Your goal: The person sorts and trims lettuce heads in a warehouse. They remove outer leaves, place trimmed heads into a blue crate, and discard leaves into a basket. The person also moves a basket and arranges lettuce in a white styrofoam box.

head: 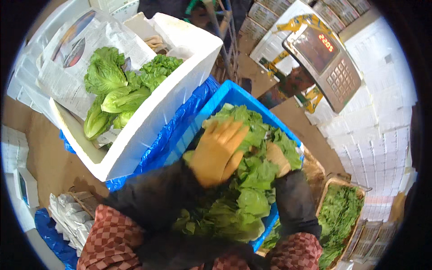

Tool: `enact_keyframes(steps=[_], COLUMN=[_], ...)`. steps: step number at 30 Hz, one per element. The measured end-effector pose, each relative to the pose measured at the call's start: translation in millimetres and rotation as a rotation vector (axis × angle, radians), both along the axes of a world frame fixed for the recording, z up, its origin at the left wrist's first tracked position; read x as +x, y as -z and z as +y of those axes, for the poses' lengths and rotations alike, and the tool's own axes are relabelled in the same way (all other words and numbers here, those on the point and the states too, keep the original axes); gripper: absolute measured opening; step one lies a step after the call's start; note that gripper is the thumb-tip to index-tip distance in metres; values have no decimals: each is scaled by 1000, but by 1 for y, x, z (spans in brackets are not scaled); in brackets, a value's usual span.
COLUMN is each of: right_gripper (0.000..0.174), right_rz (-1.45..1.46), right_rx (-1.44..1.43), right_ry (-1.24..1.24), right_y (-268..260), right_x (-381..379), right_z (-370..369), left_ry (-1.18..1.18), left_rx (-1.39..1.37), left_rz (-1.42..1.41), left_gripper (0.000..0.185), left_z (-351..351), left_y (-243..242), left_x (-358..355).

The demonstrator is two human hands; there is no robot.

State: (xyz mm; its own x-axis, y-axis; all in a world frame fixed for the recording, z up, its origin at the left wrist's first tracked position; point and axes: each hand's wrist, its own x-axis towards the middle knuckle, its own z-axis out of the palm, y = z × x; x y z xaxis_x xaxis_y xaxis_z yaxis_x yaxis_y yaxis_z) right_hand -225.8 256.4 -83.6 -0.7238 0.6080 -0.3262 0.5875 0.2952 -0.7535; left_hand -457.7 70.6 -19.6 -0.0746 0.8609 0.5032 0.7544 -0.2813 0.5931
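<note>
Leafy green lettuce [253, 172] fills a blue plastic crate [233, 89] in front of me. My left hand [217, 152], in a tan glove, lies palm down over the leaves near the crate's left side, fingers slightly apart. My right hand [277, 158], gloved as well, is sunk among the leaves by the crate's right wall; its fingers are partly hidden, so its hold is unclear. Left of the crate, a white foam box [162, 94] lined with newspaper [81, 77] contains several lettuce heads [125, 99].
A digital scale display [320, 64] on a post rises beyond the crate's right corner. Crates of greens [337, 216] stand at lower right, beside stacked white boxes [368, 145]. Blue plastic sheeting [168, 131] hangs under the foam box. Silvery bags [71, 216] lie at lower left.
</note>
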Motion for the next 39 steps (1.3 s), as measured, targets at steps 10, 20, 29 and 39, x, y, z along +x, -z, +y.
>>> enact_keyframes(steps=[10, 20, 29, 39], right_gripper=[46, 77, 71, 59], right_rz=[-228, 10, -299, 787], right_rx=[263, 234, 649, 132], right_ry=[-468, 184, 222, 211], right_y=[19, -129, -64, -246], right_x=[-28, 72, 71, 27], right_z=[53, -97, -94, -66], left_ry=[74, 359, 439, 373], left_rx=[-239, -404, -550, -259], left_rz=[292, 365, 243, -536], left_gripper=[26, 83, 65, 80], left_z=[101, 72, 126, 99], left_y=[88, 22, 60, -38], left_x=[-2, -56, -64, -91])
